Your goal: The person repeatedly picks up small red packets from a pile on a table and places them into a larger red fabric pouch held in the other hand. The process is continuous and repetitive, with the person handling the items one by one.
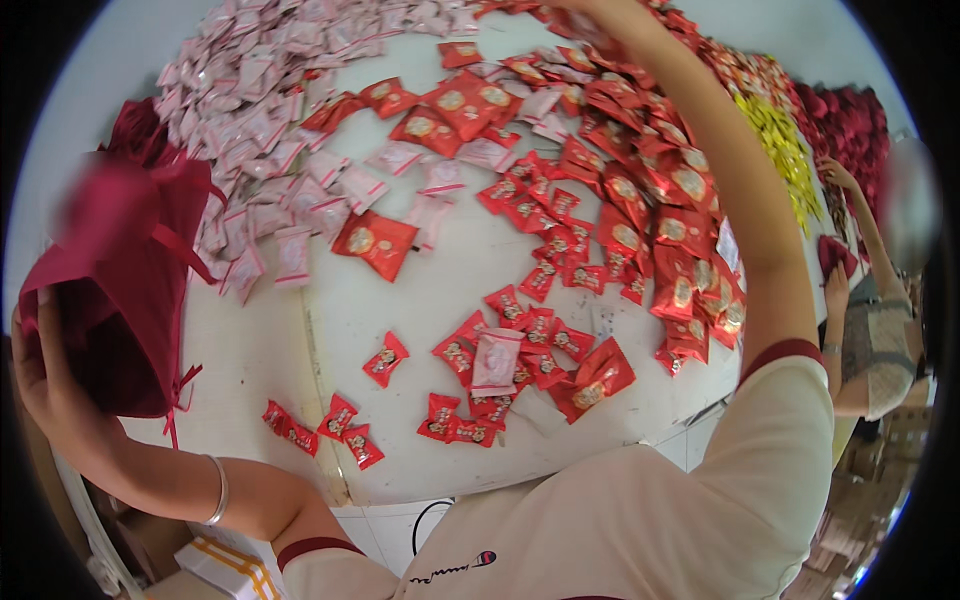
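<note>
At the far left, my left hand [42, 365] grips the rim of a dark red fabric bag [160, 290]. The bag's mouth faces me, its inside is dark, and a thin cord dangles from its lower corner. My right arm stretches across the table to the far side. There my right hand [605, 18] is over the far red packets, cut off by the top edge and smeared, so its fingers do not show. Beneath that arm lies a heap of larger red packets [685, 230]. Small red wrapped candies [545, 220] are scattered before me, with a pink-and-white packet [497, 362] among them.
Pink-and-white packets [255, 120] pile up at the back left of the white table [400, 300]. Yellow-wrapped pieces [780, 150] and dark red bags [850, 130] lie at the right. Another person [875, 350] works there. Cardboard boxes [870, 470] stand below.
</note>
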A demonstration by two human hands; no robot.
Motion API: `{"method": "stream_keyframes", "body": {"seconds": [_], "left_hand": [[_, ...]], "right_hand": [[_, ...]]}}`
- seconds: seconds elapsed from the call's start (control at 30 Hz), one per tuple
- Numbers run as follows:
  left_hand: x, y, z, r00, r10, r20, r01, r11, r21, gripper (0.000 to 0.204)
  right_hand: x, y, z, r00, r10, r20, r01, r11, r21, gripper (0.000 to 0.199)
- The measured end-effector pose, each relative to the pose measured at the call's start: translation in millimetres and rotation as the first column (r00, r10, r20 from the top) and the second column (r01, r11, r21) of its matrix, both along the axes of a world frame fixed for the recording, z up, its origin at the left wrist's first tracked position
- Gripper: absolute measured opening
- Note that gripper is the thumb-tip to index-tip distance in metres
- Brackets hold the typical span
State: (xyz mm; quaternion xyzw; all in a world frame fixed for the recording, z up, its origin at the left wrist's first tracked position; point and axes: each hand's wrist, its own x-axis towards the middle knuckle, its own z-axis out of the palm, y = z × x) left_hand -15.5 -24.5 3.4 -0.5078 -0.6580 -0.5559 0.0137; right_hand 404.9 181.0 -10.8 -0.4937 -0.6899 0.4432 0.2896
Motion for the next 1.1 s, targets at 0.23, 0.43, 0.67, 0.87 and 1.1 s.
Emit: {"method": "stream_keyframes", "body": {"seconds": [0.23, 0.43, 0.67, 0.87, 1.1], "left_hand": [[25.8, 13.7, -9.2, 0.911, -0.141, -0.387, 0.065, 0.977, -0.202, 0.031], [87.3, 32.7, -15.5, 0.899, -0.334, -0.283, 0.255, 0.925, -0.281, 0.019], [160.7, 33.8, 12.2, 0.778, -0.627, -0.036, 0.548, 0.705, -0.451, 0.011], [211.7, 32.3, 14.9, 0.680, -0.731, 0.067, 0.645, 0.551, -0.530, 0.003], [281.3, 25.2, 13.1, 0.586, -0.810, 0.020, 0.719, 0.508, -0.473, 0.006]], "right_hand": [[191.4, -140.0, -7.9, 0.758, -0.510, 0.406, 0.194, 0.770, 0.607, 0.018], [308.4, -199.8, -62.4, 0.486, -0.565, 0.667, 0.410, 0.821, 0.397, 0.018], [316.1, -147.2, -117.7, 0.325, -0.501, 0.802, 0.365, 0.849, 0.383, 0.028], [309.6, -144.6, -64.5, 0.422, -0.265, 0.867, 0.436, 0.898, 0.062, 0.024], [256.8, -184.1, -2.2, 0.873, -0.288, -0.394, 0.259, 0.958, -0.125, 0.021]]}}
